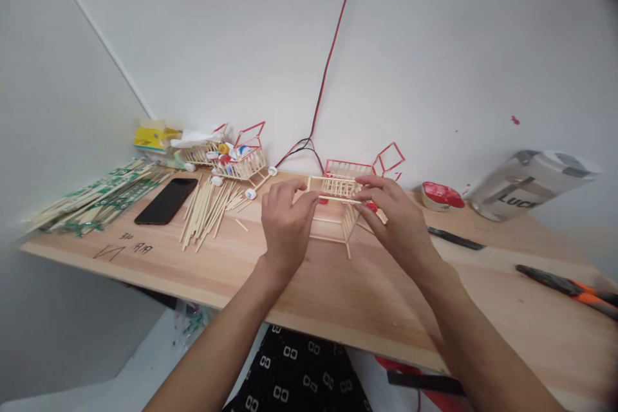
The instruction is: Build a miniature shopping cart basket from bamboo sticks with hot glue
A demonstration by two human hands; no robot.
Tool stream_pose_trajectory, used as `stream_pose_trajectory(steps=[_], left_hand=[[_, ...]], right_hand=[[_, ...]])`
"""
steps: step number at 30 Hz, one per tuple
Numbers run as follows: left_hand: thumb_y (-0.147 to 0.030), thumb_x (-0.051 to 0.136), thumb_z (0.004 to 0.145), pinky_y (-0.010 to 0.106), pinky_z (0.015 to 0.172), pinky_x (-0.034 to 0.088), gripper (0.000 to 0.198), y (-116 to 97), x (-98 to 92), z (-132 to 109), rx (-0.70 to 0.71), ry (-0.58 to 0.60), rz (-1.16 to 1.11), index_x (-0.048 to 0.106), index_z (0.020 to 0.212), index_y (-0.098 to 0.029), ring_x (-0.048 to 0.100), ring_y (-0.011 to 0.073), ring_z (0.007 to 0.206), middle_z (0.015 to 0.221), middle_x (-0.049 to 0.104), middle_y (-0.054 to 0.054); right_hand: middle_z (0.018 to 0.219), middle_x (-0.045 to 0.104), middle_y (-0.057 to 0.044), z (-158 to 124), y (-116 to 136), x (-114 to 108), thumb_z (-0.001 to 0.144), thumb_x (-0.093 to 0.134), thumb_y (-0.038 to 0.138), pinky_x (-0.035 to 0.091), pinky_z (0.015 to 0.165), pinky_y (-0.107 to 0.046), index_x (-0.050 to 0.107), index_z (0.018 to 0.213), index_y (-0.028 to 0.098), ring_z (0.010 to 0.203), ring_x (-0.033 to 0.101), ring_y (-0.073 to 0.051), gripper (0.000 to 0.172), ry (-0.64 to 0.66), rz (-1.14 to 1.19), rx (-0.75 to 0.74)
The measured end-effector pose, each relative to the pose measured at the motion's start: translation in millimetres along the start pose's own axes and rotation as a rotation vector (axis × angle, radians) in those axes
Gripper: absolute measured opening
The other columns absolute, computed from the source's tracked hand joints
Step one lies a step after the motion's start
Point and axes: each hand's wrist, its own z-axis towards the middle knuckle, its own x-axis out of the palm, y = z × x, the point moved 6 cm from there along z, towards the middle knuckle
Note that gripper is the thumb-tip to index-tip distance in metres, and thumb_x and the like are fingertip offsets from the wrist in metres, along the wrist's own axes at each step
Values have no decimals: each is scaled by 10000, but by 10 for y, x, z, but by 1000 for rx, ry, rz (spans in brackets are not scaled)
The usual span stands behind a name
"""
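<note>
In the head view a small cart-like frame of thin wooden sticks [331, 221] stands on the wooden table, with barred sides. A single wooden stick [340, 199] runs across its upper front. My left hand [288, 222] pinches the left end of that stick between thumb and fingers. At the other end, my right hand [396, 215] has its thumb and fingertips closed on the stick beside the frame's top corner. Parts of the frame are hidden behind both hands. Just behind it stands a similar cart with red-painted edges [350, 165].
Loose sticks [207, 212], a black phone [167, 201] and wrapped chopsticks [103, 196] lie left, before a cart filled with bottle caps [236, 158]. To the right are a tub of red paint [442, 196], a black blade-like tool [456, 238], pliers [564, 284] and a plastic container [526, 183].
</note>
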Motion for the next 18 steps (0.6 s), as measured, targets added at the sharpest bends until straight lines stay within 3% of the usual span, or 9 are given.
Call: stream_pose_trajectory(steps=[5, 10, 18], left_hand=[[-212, 666, 846, 403, 830, 392, 99, -149, -15, 71, 129, 24, 15, 689, 942, -220, 561, 248, 1003, 1047, 706, 67], [-210, 613, 888, 425, 903, 351, 114, -302, 101, 128, 287, 139, -36, 665, 990, -210, 560, 254, 1079, 974, 731, 35], [-139, 585, 894, 413, 891, 330, 107, -287, 209, 133, 325, 174, -59, 661, 929, -205, 565, 228, 1015, 875, 723, 5]], right_hand=[[1187, 617, -104, 2, -4, 0, 908, 528, 170, 472, 954, -417, 610, 965, 213, 1136, 571, -234, 108, -5, 3, -1], [1181, 624, -104, 10, 7, -2, 910, 535, 175, 469, 966, -415, 615, 969, 209, 1138, 571, -231, 105, -5, -4, 6], [1168, 637, -100, 10, 6, 3, 920, 531, 197, 464, 969, -427, 618, 975, 214, 1142, 569, -233, 104, -7, -25, -2]])
